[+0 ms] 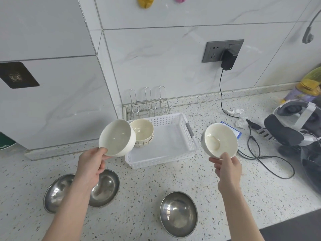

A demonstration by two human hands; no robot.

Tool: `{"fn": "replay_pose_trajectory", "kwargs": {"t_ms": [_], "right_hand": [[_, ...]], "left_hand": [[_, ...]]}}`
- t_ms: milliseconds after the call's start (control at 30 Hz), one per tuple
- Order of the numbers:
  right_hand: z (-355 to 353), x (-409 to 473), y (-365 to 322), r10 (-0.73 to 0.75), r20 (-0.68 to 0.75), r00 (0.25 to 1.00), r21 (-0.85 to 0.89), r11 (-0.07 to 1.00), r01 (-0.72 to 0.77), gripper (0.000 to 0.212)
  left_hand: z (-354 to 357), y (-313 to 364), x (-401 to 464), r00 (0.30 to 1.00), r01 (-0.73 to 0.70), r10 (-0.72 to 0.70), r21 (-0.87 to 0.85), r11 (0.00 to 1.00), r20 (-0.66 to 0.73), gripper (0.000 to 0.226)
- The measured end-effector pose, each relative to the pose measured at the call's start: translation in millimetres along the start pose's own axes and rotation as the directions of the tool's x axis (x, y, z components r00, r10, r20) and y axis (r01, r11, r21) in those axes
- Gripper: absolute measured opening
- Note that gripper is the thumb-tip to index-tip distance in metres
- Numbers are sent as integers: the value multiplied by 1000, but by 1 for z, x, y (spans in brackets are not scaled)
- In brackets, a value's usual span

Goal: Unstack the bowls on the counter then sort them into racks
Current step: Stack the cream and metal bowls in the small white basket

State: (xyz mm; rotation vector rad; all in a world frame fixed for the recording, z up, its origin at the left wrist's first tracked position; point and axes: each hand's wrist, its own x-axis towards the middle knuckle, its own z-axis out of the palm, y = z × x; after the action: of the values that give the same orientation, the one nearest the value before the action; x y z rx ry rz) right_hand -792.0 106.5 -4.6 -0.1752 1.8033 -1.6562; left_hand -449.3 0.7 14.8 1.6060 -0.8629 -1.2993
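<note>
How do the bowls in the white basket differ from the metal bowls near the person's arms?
The cream bowls are stacked in the white basket; the metal bowls sit on the counter. The cream ones are matte with dark lines outside; the metal ones are shiny and wider. All sit open side up.

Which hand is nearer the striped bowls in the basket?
Left. The left hand is just below-left of the striped bowls; the right hand is far across the basket.
</note>
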Motion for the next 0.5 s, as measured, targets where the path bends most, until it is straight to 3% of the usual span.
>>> {"fn": "replay_pose_trajectory", "kwargs": {"t_ms": [300, 500], "right_hand": [[78, 12, 3, 40, 290, 956, -221, 975, 27, 26], [119, 28, 12, 56, 376, 925, -430, 895, 121, 30]], "left_hand": [[5, -4, -2, 998, 63, -63, -3, 998, -12, 12], [5, -6, -3, 995, 95, -95, -27, 995, -17, 11]]}}
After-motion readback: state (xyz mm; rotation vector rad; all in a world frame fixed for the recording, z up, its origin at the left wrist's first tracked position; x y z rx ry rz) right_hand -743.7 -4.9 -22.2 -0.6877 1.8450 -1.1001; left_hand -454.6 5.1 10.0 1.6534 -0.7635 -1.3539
